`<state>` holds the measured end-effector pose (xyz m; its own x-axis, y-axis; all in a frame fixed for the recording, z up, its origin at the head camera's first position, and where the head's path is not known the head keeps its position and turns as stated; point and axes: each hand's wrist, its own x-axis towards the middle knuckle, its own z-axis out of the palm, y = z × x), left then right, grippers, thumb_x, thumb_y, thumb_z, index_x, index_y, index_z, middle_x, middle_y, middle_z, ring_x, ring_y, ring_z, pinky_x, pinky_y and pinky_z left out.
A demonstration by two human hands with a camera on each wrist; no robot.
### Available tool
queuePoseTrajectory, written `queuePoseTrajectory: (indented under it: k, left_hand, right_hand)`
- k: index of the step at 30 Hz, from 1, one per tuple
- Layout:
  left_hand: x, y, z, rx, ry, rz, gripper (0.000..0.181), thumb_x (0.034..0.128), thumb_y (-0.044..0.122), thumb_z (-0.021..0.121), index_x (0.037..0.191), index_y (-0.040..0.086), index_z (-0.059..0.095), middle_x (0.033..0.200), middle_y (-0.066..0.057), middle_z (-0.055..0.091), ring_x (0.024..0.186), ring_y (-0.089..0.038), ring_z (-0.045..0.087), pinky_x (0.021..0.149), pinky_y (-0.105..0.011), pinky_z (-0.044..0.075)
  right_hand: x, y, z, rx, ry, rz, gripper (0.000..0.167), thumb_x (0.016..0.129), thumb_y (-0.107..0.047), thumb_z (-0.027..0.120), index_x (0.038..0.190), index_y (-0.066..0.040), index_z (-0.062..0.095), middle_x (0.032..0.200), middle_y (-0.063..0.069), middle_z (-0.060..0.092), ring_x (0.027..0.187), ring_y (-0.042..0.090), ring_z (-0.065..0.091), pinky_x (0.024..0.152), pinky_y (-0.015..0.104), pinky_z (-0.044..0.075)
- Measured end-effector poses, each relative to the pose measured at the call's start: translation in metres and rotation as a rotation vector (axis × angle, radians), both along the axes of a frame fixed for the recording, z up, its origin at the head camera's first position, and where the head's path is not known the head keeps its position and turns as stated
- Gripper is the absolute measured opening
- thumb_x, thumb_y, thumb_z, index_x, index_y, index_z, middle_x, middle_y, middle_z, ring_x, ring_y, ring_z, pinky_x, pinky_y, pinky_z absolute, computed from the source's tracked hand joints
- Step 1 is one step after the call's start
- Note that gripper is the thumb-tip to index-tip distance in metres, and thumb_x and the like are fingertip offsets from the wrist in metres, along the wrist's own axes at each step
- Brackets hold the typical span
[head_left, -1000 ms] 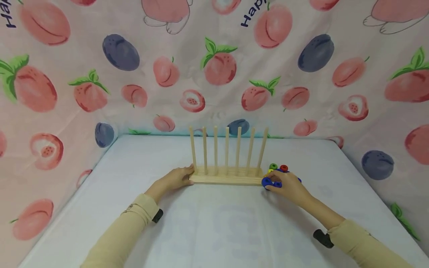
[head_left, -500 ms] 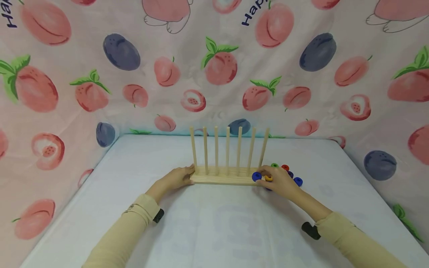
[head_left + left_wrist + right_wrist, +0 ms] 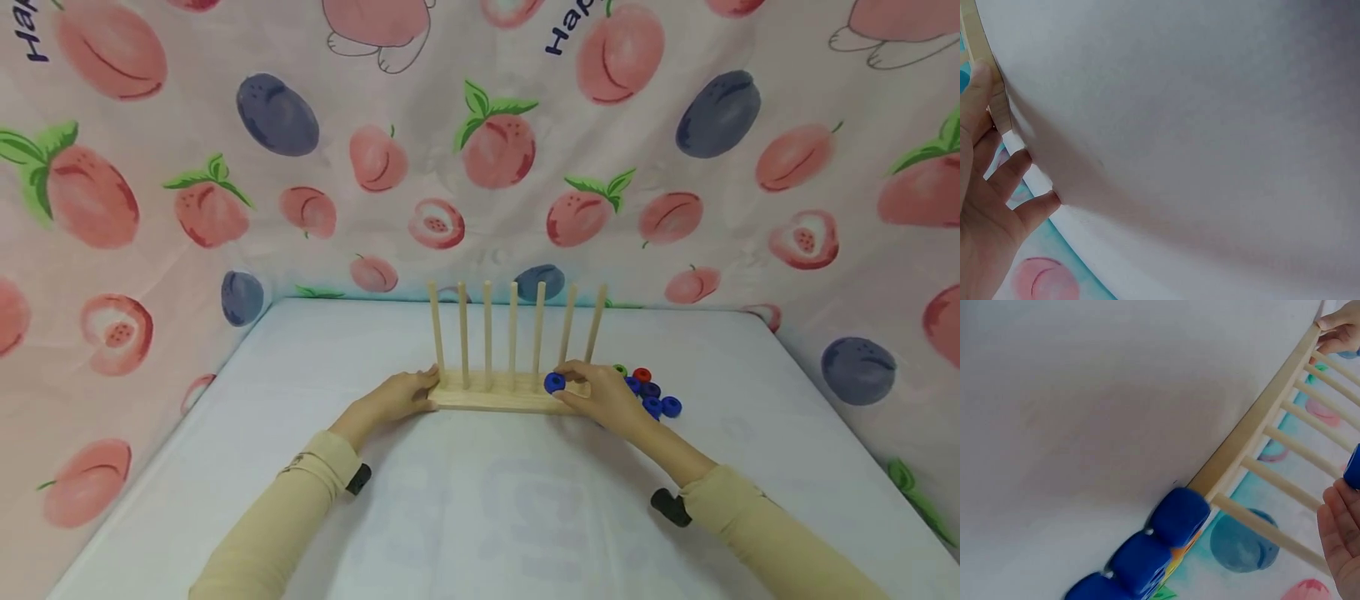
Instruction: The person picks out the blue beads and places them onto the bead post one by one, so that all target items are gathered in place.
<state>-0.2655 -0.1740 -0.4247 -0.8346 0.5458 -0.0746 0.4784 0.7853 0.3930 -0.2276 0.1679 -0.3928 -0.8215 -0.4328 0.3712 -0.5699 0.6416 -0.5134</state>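
A wooden base [image 3: 495, 402] with several upright pegs stands on the white table. My left hand [image 3: 393, 397] grips its left end; in the left wrist view that hand [image 3: 991, 200] has its thumb and a finger at the wood. Between the fingertips of my right hand [image 3: 603, 398] is a blue bead [image 3: 554, 382], held in front of the pegs toward the right side. The right wrist view has this bead [image 3: 1353, 469] at its right edge, above the fingers of the hand [image 3: 1344, 534], and the pegs alongside.
Right of the base lies a cluster of loose beads, among them a red bead [image 3: 642, 375], a green bead [image 3: 619, 369] and several blue ones such as a blue bead [image 3: 671, 407]. A fruit-patterned cloth [image 3: 480, 225] rises behind the table.
My right hand has moved left from the loose beads to in front of the pegs, carrying the blue bead. My left hand stays at the base's left end.
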Motion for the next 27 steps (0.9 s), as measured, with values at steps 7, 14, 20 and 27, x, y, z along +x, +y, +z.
queuePoseTrajectory:
  k: [7, 14, 20, 27]
  left_hand:
    - [0.000, -0.001, 0.000, -0.015, -0.003, 0.020, 0.064, 0.0901, 0.028, 0.061, 0.142, 0.000, 0.035, 0.146, -0.019, 0.034, 0.131, -0.042, 0.040, 0.110, -0.051, 0.033]
    - [0.000, 0.002, -0.002, -0.015, 0.011, -0.011, 0.062, 0.0904, 0.026, 0.061, 0.140, -0.003, 0.038, 0.145, -0.023, 0.035, 0.129, -0.046, 0.041, 0.109, -0.052, 0.035]
    - [0.000, 0.001, -0.003, -0.015, -0.006, 0.014, 0.063, 0.0908, 0.026, 0.061, 0.142, -0.001, 0.035, 0.147, -0.020, 0.033, 0.131, -0.044, 0.039, 0.110, -0.052, 0.033]
    - [0.001, 0.001, 0.000, -0.016, -0.033, 0.025, 0.065, 0.0905, 0.027, 0.061, 0.143, 0.000, 0.033, 0.148, -0.018, 0.032, 0.132, -0.043, 0.037, 0.111, -0.053, 0.031]
  right_hand:
    - [-0.002, -0.012, 0.002, -0.049, 0.015, 0.043, 0.027, 0.082, -0.012, 0.073, 0.104, 0.002, 0.066, 0.098, 0.015, 0.072, 0.090, 0.032, 0.068, 0.078, 0.046, 0.057]
    - [0.000, -0.020, 0.002, -0.065, 0.022, 0.034, 0.030, 0.081, -0.011, 0.073, 0.106, 0.004, 0.066, 0.098, 0.018, 0.072, 0.088, 0.035, 0.067, 0.077, 0.047, 0.057]
    - [-0.002, -0.030, 0.006, -0.059, 0.051, 0.041, 0.035, 0.081, -0.013, 0.073, 0.110, 0.004, 0.065, 0.100, 0.018, 0.071, 0.090, 0.032, 0.068, 0.078, 0.045, 0.057]
    - [-0.003, -0.044, 0.009, -0.192, 0.066, 0.094, 0.031, 0.079, -0.005, 0.074, 0.107, 0.004, 0.066, 0.098, 0.016, 0.072, 0.086, 0.029, 0.068, 0.077, 0.041, 0.057]
